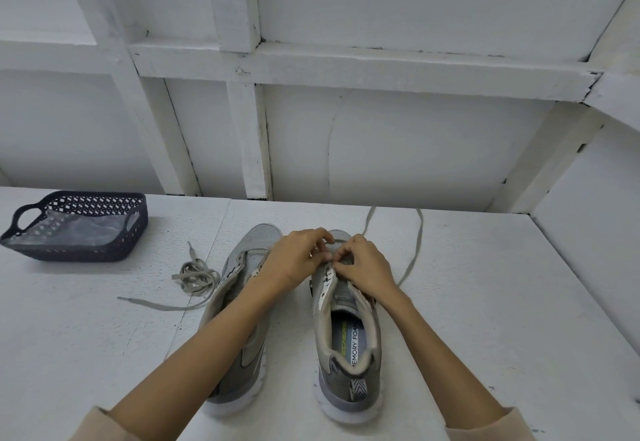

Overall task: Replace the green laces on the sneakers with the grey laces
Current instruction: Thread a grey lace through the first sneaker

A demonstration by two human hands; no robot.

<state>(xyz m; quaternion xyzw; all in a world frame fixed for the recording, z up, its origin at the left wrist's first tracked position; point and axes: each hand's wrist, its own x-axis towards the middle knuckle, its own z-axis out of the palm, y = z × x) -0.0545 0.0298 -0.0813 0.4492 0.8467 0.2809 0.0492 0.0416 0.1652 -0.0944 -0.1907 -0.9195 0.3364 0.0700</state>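
Right sneaker (349,354), relacing: fingers (322,234) of left hand (298,257) and right hand (363,264) pinching lace (414,253) at toe-end eyelets (329,269); next, probably, draw slack beyond them through.

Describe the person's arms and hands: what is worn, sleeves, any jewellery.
The left hand and right hand are bare: no gloves, rings or watch visible. Both forearms are uncovered. A light beige left sleeve and matching right sleeve show at the bottom edge of the view.
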